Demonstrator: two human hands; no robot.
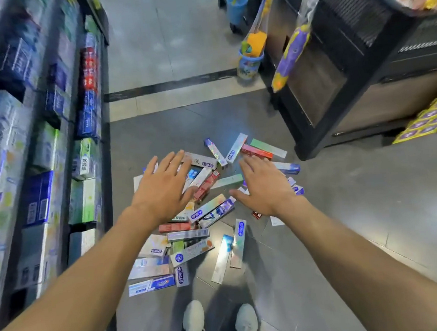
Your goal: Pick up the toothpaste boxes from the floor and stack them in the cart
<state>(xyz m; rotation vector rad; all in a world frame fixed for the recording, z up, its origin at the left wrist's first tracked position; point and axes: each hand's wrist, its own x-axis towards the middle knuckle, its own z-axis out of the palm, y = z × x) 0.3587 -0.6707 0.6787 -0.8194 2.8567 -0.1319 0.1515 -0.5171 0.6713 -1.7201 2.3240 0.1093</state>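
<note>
A: Where are the boxes [192, 236]?

B: Scattered in a loose heap on the dark floor [348, 206], in the aisle just ahead of the person's white shoes [194, 320]. They lie flat at all angles, some overlapping: silver, blue, red and green ones.

A: And the hands?

B: Both arms reach forward above the heap. The left hand [161, 188] is palm down, fingers [177, 163] straight and spread apart, holding nothing. The right hand [264, 187] is the same, fingers [249, 168] apart and straight, empty. I cannot tell whether either touches a box or hovers above.

A: What is around?

B: A shelf [39, 154] full of boxed toothpaste runs along the left. A dark cabinet [336, 75] stands to the right, with packaged toys hanging on its side. A small blue bucket [249, 65] of toys sits by its corner, a bigger one [236, 6] further back. Yellow and purple packs [430, 117] lie low at the far right.
</note>
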